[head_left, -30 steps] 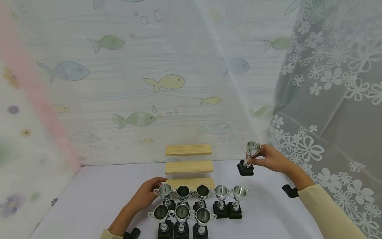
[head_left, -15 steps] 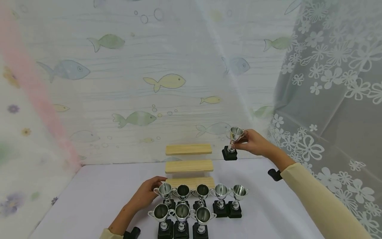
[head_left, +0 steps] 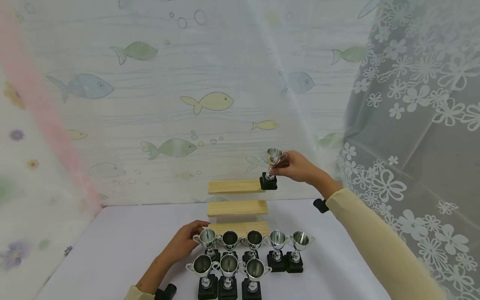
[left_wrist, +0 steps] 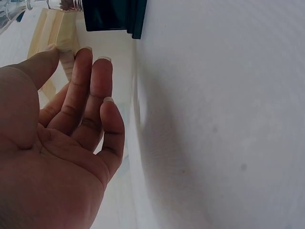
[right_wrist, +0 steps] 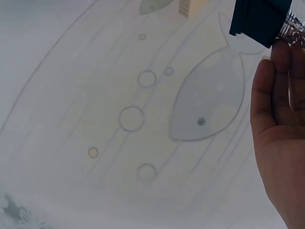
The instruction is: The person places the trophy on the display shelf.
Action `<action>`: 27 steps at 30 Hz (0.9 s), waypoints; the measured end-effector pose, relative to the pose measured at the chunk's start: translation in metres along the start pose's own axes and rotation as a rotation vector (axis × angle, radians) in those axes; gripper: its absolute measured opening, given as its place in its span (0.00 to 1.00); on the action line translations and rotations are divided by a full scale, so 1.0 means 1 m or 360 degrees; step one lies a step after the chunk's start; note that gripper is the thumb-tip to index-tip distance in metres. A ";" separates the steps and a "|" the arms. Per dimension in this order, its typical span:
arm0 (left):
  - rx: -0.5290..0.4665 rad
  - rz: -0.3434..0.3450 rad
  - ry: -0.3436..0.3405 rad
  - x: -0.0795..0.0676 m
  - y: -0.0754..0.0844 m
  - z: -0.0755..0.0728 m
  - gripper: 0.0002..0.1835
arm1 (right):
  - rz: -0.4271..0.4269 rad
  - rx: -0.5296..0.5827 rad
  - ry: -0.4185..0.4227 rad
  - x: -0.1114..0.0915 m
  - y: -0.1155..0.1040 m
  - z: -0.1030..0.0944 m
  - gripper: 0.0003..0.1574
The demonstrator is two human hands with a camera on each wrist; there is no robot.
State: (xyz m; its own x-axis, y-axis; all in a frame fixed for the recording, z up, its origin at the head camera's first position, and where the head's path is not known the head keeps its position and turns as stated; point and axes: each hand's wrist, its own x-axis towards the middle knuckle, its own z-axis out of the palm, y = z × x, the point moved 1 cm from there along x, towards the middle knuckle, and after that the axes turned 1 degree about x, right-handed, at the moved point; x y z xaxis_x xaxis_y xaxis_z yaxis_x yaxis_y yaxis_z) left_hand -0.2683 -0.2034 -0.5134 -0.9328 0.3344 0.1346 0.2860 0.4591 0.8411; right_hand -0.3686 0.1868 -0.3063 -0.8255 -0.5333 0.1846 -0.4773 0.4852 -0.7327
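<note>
My right hand [head_left: 300, 168] holds a small silver trophy cup [head_left: 275, 155] by its stem, raised with its black base [head_left: 268, 181] level with the right end of the top wooden step [head_left: 234, 187]. In the right wrist view that trophy's base [right_wrist: 261, 19] shows above my fingertips. My left hand [head_left: 183, 243] pinches the left end of the lowest wooden step [head_left: 240, 228]; in the left wrist view thumb and fingertips meet on the wood [left_wrist: 66, 40]. Several more trophies [head_left: 255, 268] stand upright in two rows in front of the steps.
A middle wooden step [head_left: 237, 207] lies between the other two. The stand rests on a white tabletop [head_left: 123, 237]. Behind it hangs a fish-patterned curtain [head_left: 150, 104], and at the right a sheer flowered curtain [head_left: 420, 137].
My right hand has carried the trophy cup left and upward, from beside the stand to the right end of the top step. The left hand stays in place.
</note>
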 end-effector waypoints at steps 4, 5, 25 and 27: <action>0.0002 0.0015 -0.0007 0.000 0.000 -0.001 0.33 | -0.0016 0.0008 -0.0003 0.015 -0.007 0.004 0.09; -0.0008 0.0016 -0.0010 0.000 0.000 -0.001 0.33 | -0.0009 0.0010 0.0003 0.018 -0.008 0.005 0.09; -0.0077 -0.0020 -0.0005 -0.003 -0.001 0.000 0.32 | 0.0071 0.0024 0.0012 0.068 -0.036 0.043 0.13; -0.0076 -0.0021 -0.0003 -0.003 -0.001 0.000 0.32 | 0.0061 0.0029 -0.0002 0.072 -0.040 0.049 0.13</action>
State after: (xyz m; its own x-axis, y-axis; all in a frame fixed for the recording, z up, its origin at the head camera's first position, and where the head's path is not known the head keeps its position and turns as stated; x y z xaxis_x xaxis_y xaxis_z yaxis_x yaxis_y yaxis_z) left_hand -0.2660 -0.2048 -0.5142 -0.9359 0.3303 0.1221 0.2627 0.4238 0.8668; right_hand -0.3943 0.0948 -0.2961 -0.8428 -0.5153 0.1555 -0.4398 0.4928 -0.7508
